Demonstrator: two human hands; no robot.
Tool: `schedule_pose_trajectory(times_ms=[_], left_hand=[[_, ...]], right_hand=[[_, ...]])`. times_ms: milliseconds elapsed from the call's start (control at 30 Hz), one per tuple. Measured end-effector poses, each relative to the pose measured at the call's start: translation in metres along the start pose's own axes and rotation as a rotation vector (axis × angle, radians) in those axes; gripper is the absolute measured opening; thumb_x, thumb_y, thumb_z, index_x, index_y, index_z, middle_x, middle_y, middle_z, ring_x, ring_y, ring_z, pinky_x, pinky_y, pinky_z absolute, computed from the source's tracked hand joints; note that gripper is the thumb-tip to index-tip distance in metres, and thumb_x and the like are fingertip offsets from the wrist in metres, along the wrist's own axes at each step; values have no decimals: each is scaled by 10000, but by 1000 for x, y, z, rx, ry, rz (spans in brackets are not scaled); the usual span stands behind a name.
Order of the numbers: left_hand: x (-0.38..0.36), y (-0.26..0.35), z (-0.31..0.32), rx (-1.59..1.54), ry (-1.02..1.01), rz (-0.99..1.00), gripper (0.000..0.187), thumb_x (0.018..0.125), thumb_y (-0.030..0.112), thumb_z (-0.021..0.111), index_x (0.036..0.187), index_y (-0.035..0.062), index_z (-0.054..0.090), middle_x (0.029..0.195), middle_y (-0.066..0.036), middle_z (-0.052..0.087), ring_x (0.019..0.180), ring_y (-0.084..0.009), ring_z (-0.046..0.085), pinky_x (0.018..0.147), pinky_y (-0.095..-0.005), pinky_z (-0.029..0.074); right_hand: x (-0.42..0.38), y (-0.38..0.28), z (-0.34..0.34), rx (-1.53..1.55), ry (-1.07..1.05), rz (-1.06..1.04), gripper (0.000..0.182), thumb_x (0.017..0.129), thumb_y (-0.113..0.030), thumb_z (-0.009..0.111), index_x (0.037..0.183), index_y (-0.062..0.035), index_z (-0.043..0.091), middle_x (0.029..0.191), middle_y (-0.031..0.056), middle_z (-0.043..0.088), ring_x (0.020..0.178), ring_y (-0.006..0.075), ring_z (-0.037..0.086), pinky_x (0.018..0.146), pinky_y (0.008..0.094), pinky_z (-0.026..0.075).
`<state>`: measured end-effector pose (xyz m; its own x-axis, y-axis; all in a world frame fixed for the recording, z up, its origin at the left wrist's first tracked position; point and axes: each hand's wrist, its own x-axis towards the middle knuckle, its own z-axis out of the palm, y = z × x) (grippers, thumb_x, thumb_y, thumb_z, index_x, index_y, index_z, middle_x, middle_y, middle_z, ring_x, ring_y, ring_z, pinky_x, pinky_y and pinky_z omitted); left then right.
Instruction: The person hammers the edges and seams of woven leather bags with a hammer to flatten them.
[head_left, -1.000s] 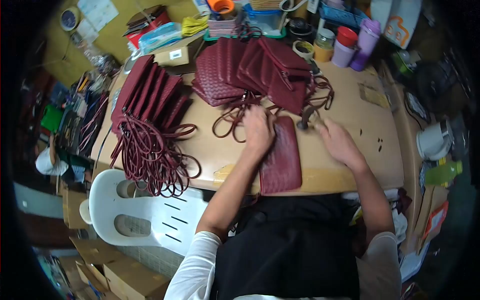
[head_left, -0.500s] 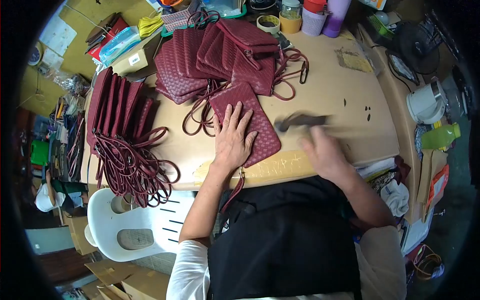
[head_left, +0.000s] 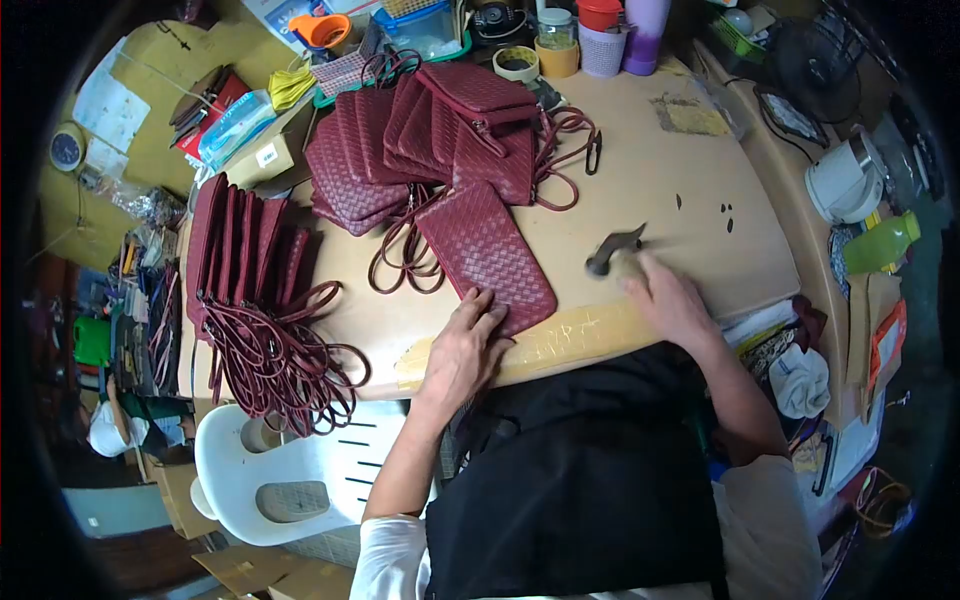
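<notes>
A dark red woven pouch (head_left: 490, 255) lies flat near the front of the table, angled toward me. My left hand (head_left: 462, 350) is at its lower left corner, fingers on top and thumb by the near edge, closed on it. To the right, my right hand (head_left: 665, 295) is closed round the handle of a hammer (head_left: 612, 250), whose dark head is slightly blurred above the tabletop. Behind the pouch lies a fanned pile of similar pouches (head_left: 365, 160) with cord straps. More pouches (head_left: 240, 235) stand bunched on the left, their straps (head_left: 290, 370) hanging over the table edge.
Tape covers part of the table's (head_left: 640, 190) front edge. At the back stand a tape roll (head_left: 516, 65), a jar (head_left: 556, 40) and a purple tumbler (head_left: 646, 35). A white plastic chair (head_left: 230, 480) is at the front left, and folded cloths (head_left: 800, 380) lie at the right.
My left hand has slid from the middle of the pouch down to its near corner. The hammer in my right hand has turned and shifted slightly right. The camera view has tilted a little.
</notes>
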<state>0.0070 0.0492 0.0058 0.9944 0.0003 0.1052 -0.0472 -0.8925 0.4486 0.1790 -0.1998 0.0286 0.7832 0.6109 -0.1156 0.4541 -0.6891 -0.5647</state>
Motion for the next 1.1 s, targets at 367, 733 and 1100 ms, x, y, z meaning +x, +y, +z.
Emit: schedule_pose_trajectory(times_ms=[367, 733, 1100], left_hand=[[10, 47, -121, -411, 731, -148, 207, 943, 4, 506, 1111, -43, 618, 1016, -106, 676, 898, -143, 624, 830, -277, 490], [20, 16, 25, 205, 51, 21, 543, 881, 319, 615, 1389, 185, 478, 1440, -169, 395, 1359, -391, 326, 1099, -555, 252], [19, 14, 26, 118, 66, -28, 488, 923, 329, 545, 1385, 184, 479, 1456, -130, 397, 1396, -346, 295, 1124, -567, 192]], right_hand=[[8, 23, 3, 211, 123, 192, 424, 965, -344, 513, 1214, -1, 536, 1077, 251, 625, 1053, 395, 596, 905, 441, 449], [10, 2, 5, -4, 99, -186, 376, 976, -252, 487, 1193, 55, 497, 857, 227, 632, 815, 384, 634, 750, 460, 476], [79, -41, -11, -333, -94, -289, 374, 966, -351, 509, 1051, 13, 504, 876, 278, 637, 844, 462, 622, 735, 561, 468]])
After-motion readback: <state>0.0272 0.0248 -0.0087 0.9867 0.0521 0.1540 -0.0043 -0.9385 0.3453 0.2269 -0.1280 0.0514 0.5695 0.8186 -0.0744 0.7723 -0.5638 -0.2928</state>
